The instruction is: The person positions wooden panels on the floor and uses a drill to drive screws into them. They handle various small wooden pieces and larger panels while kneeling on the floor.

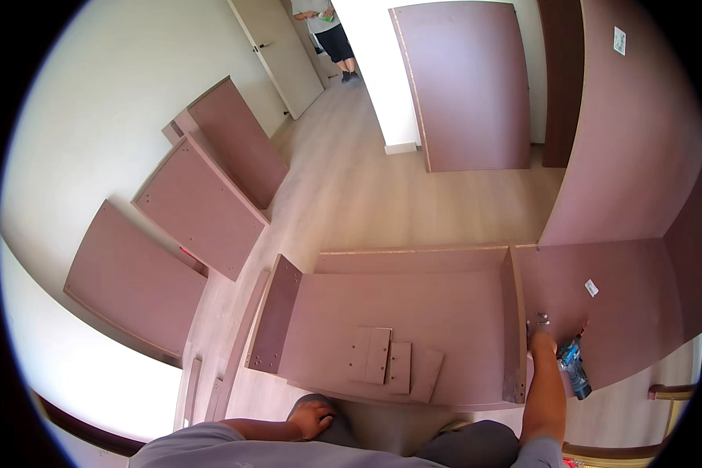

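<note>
My left hand lies flat on my left knee, holding nothing. My right hand reaches down past the upright divider of a mauve-brown cabinet frame. Beside its fingertips are a few small metal fittings; whether the fingers grip one is too small to tell. Just right of that hand, a blue and black cordless drill rests on a brown panel. Inside the frame, on its flat base panel, lie small boards: one with dark holes, a narrower one and a tilted one.
Several loose panels lean along the left wall. A large curved-looking panel stands at the right, another against the far wall. Long strips lie left of the frame. A person stands by the open door.
</note>
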A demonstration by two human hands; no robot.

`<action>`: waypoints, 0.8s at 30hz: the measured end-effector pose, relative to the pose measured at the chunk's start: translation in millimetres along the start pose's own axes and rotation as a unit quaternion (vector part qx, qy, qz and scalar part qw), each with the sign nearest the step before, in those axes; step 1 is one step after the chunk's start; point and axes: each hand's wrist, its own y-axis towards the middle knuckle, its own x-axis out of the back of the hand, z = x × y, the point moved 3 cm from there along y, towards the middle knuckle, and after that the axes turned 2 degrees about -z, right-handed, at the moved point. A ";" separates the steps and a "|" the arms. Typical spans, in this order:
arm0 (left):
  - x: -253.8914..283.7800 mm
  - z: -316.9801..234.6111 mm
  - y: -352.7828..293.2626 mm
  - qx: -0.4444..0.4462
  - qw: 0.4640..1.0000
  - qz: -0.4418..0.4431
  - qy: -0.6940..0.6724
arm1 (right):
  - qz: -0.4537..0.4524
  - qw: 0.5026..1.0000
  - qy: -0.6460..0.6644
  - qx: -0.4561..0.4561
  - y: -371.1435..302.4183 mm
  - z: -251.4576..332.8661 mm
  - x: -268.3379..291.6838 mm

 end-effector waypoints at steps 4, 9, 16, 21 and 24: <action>-8.5 8.1 -5.9 -0.001 1.000 0.003 -0.004 | -0.005 0.999 0.016 0.030 7.8 -3.0 -20.3; 8.7 10.7 -19.6 0.011 1.000 0.000 0.005 | -0.260 0.932 0.024 0.251 28.5 4.7 -49.9; -4.3 -1.3 -33.1 -0.002 0.997 -0.062 -0.049 | 0.018 0.713 0.691 0.116 41.0 -10.2 -75.6; 1.9 -1.8 0.2 -0.063 0.996 -0.051 -0.048 | -0.023 0.589 0.806 0.051 17.1 -45.7 -43.9; 3.1 -4.5 9.9 -0.073 0.995 -0.049 -0.049 | -0.159 0.833 0.530 -0.005 30.9 -53.0 -25.0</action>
